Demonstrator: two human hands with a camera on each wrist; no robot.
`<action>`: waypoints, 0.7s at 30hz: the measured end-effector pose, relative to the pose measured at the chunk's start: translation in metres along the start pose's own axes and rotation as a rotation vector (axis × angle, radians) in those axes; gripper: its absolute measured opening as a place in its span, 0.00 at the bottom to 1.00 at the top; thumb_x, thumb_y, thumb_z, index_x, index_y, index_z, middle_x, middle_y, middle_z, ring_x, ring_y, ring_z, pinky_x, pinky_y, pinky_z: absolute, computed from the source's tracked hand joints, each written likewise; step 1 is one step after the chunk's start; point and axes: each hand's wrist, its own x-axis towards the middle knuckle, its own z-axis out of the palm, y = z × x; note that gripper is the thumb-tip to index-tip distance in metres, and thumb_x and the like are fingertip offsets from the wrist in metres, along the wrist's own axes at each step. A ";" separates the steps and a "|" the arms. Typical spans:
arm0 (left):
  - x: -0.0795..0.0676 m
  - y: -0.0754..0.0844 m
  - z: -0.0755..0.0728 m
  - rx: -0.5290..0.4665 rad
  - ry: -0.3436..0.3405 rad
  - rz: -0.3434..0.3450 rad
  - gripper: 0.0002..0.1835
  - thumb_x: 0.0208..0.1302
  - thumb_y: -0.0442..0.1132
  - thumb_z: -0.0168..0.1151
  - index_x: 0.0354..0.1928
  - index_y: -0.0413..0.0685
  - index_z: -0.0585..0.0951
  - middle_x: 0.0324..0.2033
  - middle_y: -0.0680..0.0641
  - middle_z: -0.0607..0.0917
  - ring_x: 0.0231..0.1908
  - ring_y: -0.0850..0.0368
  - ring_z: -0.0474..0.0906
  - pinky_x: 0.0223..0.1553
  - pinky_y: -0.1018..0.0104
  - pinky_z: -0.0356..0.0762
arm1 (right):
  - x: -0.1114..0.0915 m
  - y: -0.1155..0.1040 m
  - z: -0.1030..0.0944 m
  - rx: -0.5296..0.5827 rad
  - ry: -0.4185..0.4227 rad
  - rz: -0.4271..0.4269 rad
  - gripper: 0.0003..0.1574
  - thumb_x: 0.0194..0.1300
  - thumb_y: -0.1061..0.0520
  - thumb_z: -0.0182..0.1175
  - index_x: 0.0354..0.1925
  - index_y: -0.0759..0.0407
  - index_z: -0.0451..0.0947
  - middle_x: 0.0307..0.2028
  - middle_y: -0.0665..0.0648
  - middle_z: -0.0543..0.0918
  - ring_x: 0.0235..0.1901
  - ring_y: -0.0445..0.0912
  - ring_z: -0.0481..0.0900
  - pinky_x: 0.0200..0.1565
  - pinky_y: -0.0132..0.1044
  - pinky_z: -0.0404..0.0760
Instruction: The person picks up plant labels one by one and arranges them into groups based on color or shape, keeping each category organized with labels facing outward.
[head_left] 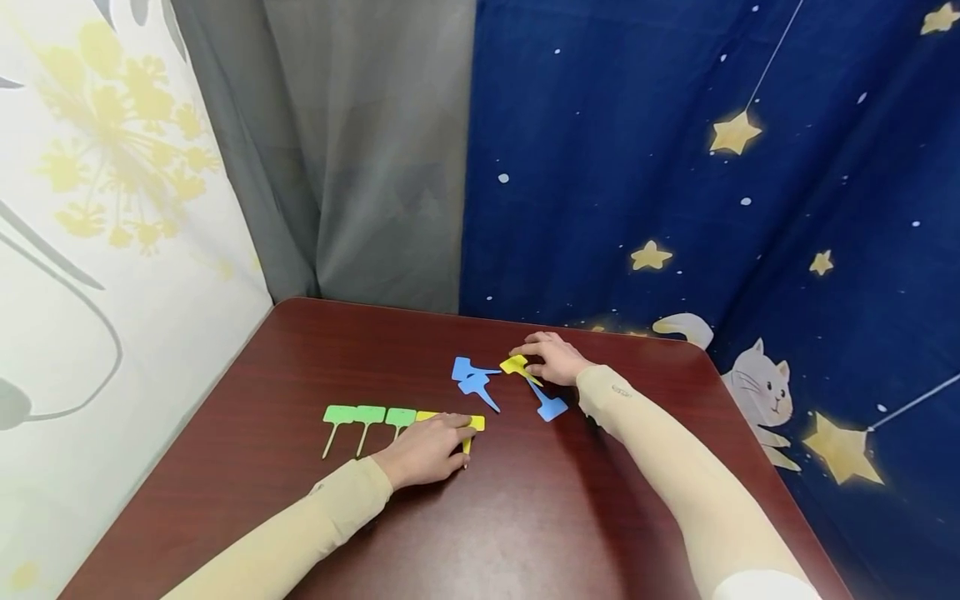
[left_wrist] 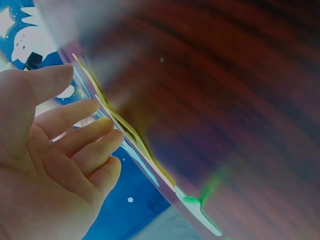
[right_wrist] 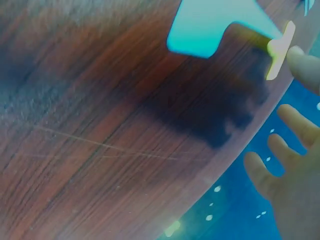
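Yellow tags [head_left: 477, 422] lie under the relaxed left hand [head_left: 427, 451], presumably steadied in line with green tags [head_left: 371, 414] toward the table's [head_left: 495, 533] left edge, while the right hand [head_left: 557, 360], pinching or not I cannot tell, meets another yellow tag [head_left: 514, 364] nearer the far edge.

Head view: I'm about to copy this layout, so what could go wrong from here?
The left hand lies over the row's yellow tags, so a sideways slip might push them out of line with the green tags. The right hand is at a loose yellow tag whose stem meets or nearly meets that of a blue tag, so moving it could drag the blue one along.
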 end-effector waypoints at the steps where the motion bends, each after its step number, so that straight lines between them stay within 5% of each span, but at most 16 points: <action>1: 0.000 0.000 0.000 0.001 -0.003 0.002 0.24 0.70 0.49 0.62 0.64 0.47 0.81 0.65 0.43 0.76 0.65 0.47 0.73 0.56 0.52 0.78 | 0.001 0.001 0.000 0.003 -0.009 0.001 0.28 0.73 0.54 0.62 0.68 0.40 0.75 0.71 0.61 0.65 0.71 0.59 0.57 0.65 0.66 0.61; 13: 0.001 0.001 -0.003 -0.015 -0.020 0.003 0.24 0.69 0.47 0.62 0.64 0.47 0.81 0.65 0.43 0.76 0.65 0.46 0.73 0.60 0.52 0.75 | 0.006 0.019 0.013 0.019 -0.051 0.087 0.37 0.69 0.41 0.64 0.73 0.35 0.67 0.75 0.60 0.58 0.74 0.61 0.49 0.64 0.73 0.54; 21: 0.002 0.002 -0.004 -0.020 -0.009 0.010 0.23 0.69 0.47 0.62 0.63 0.45 0.81 0.65 0.42 0.76 0.65 0.47 0.73 0.64 0.53 0.71 | 0.007 0.015 0.017 0.013 0.077 0.108 0.36 0.62 0.41 0.71 0.66 0.44 0.76 0.64 0.56 0.72 0.61 0.56 0.65 0.58 0.58 0.68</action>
